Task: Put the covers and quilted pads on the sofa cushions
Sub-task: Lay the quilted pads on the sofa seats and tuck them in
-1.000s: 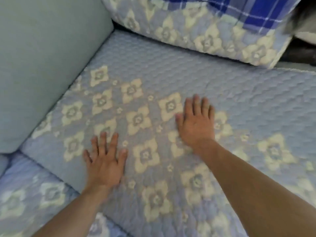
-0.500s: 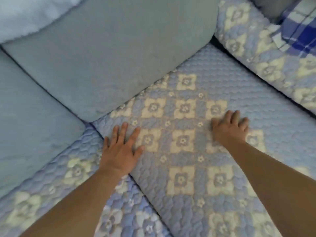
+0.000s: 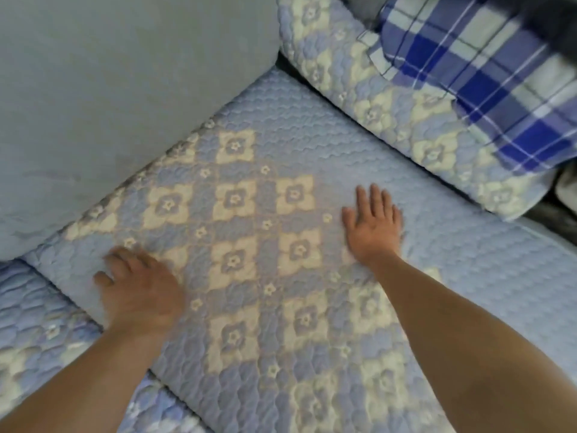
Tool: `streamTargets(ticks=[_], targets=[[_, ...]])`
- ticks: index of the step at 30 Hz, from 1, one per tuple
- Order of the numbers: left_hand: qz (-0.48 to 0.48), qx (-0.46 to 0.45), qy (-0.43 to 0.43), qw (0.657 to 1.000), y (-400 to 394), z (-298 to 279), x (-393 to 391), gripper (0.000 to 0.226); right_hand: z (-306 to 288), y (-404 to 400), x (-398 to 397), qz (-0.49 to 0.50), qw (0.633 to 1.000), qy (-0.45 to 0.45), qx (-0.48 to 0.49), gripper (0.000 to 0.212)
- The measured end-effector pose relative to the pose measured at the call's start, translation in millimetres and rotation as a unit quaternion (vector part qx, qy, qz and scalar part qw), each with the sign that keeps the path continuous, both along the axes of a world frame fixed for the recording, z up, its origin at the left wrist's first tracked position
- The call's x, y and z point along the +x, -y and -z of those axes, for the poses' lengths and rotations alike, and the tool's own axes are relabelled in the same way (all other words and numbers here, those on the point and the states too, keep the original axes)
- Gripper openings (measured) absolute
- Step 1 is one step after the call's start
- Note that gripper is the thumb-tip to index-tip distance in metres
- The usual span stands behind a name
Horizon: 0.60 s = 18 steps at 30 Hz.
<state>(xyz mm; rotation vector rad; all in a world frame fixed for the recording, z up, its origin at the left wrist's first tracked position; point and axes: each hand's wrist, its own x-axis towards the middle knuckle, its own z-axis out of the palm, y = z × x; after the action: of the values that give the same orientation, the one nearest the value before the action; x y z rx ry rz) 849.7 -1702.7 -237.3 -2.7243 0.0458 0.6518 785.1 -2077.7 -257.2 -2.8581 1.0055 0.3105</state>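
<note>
While both palms lie on the blue quilted pad with cream flower diamonds [image 3: 249, 245], which covers the seat cushion and runs lengthwise from near right to far left toward the plain grey-blue back cushion [image 3: 118, 98], the pad's left edge sits directly under the left hand [image 3: 137, 292]. That hand is the nearer one to the edge, its fingers bent down over the corner, though blur hides whether they pinch the fabric. The right hand [image 3: 371, 226] rests flat, fingers straight and spread, further right on the plain blue part. A second pad of the same pattern [image 3: 34, 339] lies lower at the near left. Tucking the edge probably falls to the left hand.
</note>
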Motion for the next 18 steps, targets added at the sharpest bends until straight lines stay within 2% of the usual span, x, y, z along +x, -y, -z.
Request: streamTargets(ticks=[2, 3, 4, 5, 7, 8, 9, 12, 15, 18], targets=[[0.057, -0.040, 0.037, 0.997, 26, -2, -10, 0.073, -11, 50, -52, 0.146, 0.989, -0.017, 0.007, 0.068], [0.106, -0.103, 0.045, 0.988, 49, -1, -21, 0.075, -15, 59, -67, 0.183, 0.983, -0.024, 0.010, 0.067], [0.168, -0.171, 0.046, 0.970, 77, -1, -38, 0.073, -16, 53, -77, 0.175, 0.984, -0.016, 0.013, 0.066], [0.222, -0.228, 0.036, 0.947, 109, -1, -63, 0.069, -15, 36, -83, 0.119, 0.993, 0.006, 0.014, 0.065], [0.274, -0.303, -0.012, 0.913, 174, -2, -126, 0.069, -11, -10, -105, -0.055, 0.997, 0.027, 0.039, 0.060], [0.279, -0.318, -0.034, 0.905, 198, -4, -158, 0.071, -5, -26, -126, -0.112, 0.992, 0.026, 0.050, 0.059], [0.282, -0.319, -0.049, 0.903, 216, -6, -187, 0.073, -3, -27, -151, -0.119, 0.991, 0.023, 0.060, 0.059], [0.333, -0.266, -0.047, 0.903, 238, -2, -242, 0.072, 3, 47, -247, 0.003, 0.998, 0.052, 0.032, 0.061], [0.398, -0.243, -0.040, 0.884, 265, 2, -280, 0.074, 1, 140, -367, 0.106, 0.994, 0.012, -0.006, 0.064], [0.453, -0.245, -0.080, 0.853, 330, 2, -349, 0.075, 0, 207, -498, 0.269, 0.962, 0.003, -0.038, 0.067]])
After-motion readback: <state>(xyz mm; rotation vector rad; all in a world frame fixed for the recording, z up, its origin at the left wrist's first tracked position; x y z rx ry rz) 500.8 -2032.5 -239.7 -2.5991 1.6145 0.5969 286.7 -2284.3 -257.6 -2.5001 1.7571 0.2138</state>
